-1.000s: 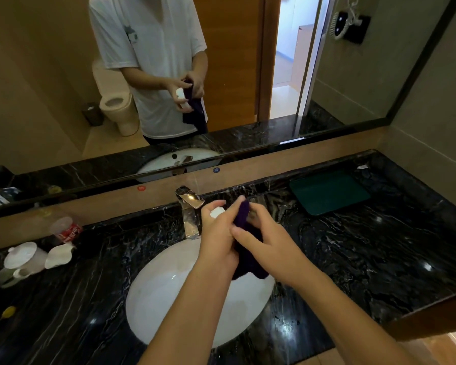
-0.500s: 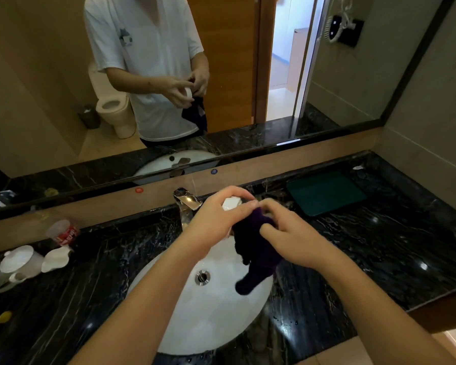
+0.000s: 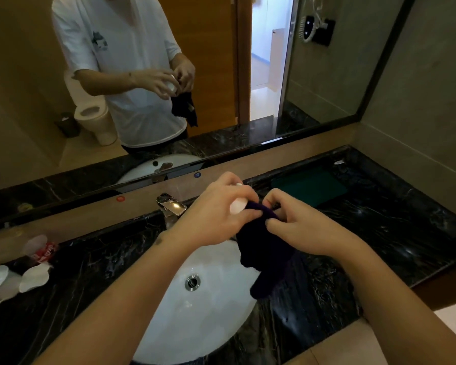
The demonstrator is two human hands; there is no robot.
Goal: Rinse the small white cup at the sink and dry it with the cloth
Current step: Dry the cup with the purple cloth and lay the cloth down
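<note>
My left hand (image 3: 216,217) grips the small white cup (image 3: 238,206) above the back of the white sink basin (image 3: 195,312); only part of the cup shows between the fingers. My right hand (image 3: 300,227) pinches a dark purple cloth (image 3: 263,251) right against the cup. The rest of the cloth hangs down over the basin's right rim. The chrome tap (image 3: 171,205) stands just left of my hands, and no water is visible running from it.
Black marble counter (image 3: 379,233) surrounds the basin. A green mat (image 3: 311,185) lies at the back right. White cups and a lid (image 3: 0,280) and a red-labelled wrapper (image 3: 44,252) sit at the far left. The mirror (image 3: 63,127) behind reflects a person.
The view has tilted down and closer. My hands stay together with the cup and cloth; the cloth has shifted round the cup and hangs lower over the basin's right side.
</note>
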